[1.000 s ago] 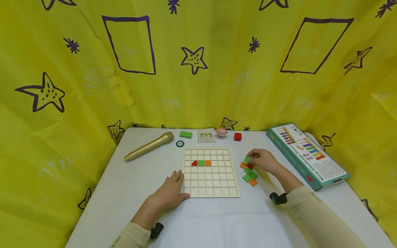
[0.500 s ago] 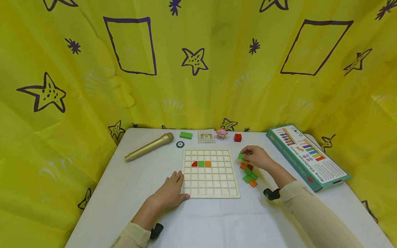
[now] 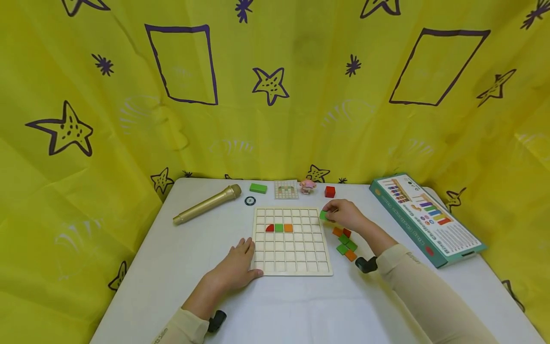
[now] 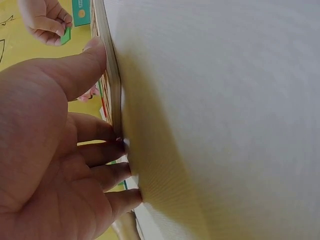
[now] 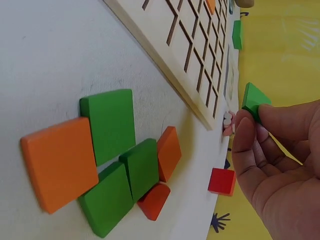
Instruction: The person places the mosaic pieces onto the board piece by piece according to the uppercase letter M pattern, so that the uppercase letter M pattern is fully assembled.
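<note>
My right hand point(image 3: 347, 215) pinches a green square tile point(image 3: 323, 215) between thumb and fingers, raised by the upper right edge of a pale wooden grid board point(image 3: 295, 253). The right wrist view also shows this green tile point(image 5: 255, 97) at the fingertips. Set in one row of the board are a red quarter-round tile point(image 3: 269, 228), a green tile point(image 3: 279, 228) and an orange tile point(image 3: 288, 228). At the board's lower left corner rests my left hand point(image 3: 234, 265), its fingers extended along the left edge and its thumb at the front edge.
Several loose green, orange and red tiles point(image 5: 107, 125) lie right of the board. Behind it are a gold microphone point(image 3: 208, 204), a round chip point(image 3: 250, 201), a green block point(image 3: 258, 188), a pattern card point(image 3: 286, 189), a pink figurine point(image 3: 307, 186) and a red cube point(image 3: 330, 191). A game box point(image 3: 427, 220) lies at right.
My right hand has lifted the green tile off the loose group and carried it left to the board's upper right edge. The left hand stays in place.
</note>
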